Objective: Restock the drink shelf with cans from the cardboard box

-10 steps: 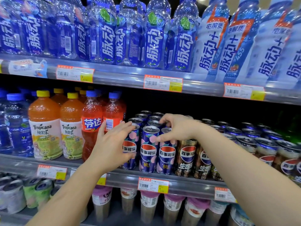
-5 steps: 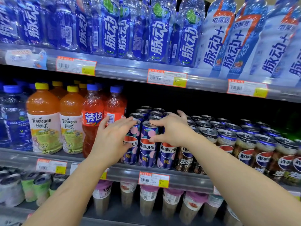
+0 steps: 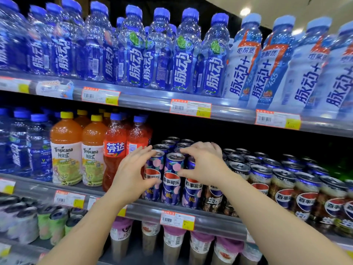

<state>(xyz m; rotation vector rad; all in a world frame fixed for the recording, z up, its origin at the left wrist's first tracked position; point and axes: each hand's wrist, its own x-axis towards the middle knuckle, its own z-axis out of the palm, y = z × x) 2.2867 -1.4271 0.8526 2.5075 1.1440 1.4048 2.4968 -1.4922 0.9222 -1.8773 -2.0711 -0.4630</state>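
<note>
Your left hand (image 3: 131, 176) cups the leftmost slim blue peach-printed metal can (image 3: 152, 176); your right hand (image 3: 204, 165) grips the third can (image 3: 193, 190); the middle can (image 3: 172, 178) stands between them.

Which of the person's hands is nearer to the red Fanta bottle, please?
The left hand is nearer: it overlaps the red Fanta bottle at its right edge. The right hand is farther right, over the peach Pepsi cans.

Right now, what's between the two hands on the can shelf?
Head view: one purple peach Pepsi can, upright in the front row, stands between the left hand and right hand; more cans behind it.
</note>
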